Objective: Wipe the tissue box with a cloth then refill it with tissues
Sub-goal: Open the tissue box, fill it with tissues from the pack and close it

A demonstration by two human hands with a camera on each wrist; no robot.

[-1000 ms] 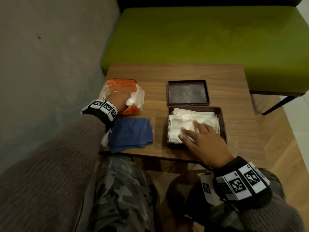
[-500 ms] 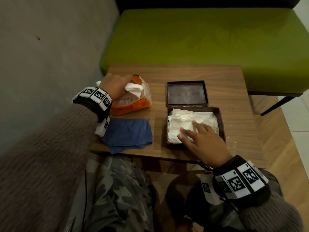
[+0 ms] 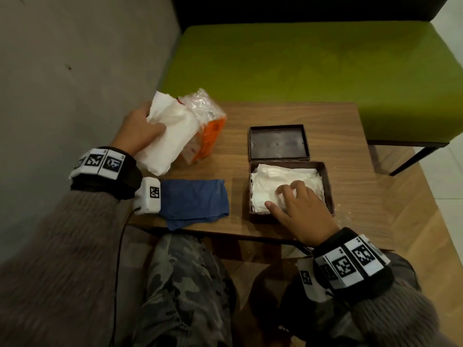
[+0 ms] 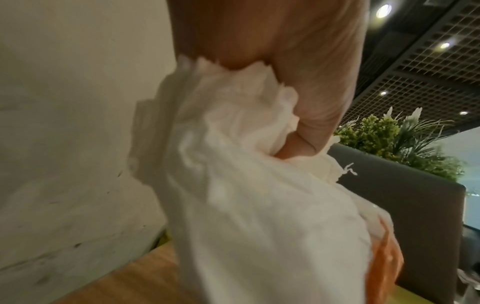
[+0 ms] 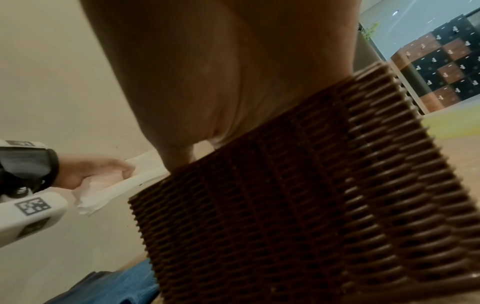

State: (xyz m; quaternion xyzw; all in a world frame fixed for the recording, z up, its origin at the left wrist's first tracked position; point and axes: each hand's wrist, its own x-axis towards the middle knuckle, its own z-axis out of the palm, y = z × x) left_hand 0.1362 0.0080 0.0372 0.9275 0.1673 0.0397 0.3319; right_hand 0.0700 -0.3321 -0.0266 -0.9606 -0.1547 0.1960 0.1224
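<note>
My left hand grips a thick stack of white tissues, lifted and drawn partly out of an orange and clear plastic pack at the table's back left. The left wrist view shows the left hand with its thumb dug into the tissues. The brown woven tissue box stands open with white tissues inside. My right hand presses on them with bent fingers, thumb splayed apart. The lid lies upturned behind the box. A blue cloth lies flat at front left.
The small wooden table has a grey wall on its left and a green bench behind it. Wooden floor lies to the right. My knees are under the table's front edge.
My left hand has lifted from the pack and pulled a stack of tissues up and out of it, tipping the pack. My right hand's fingers have bent on the tissues in the box.
</note>
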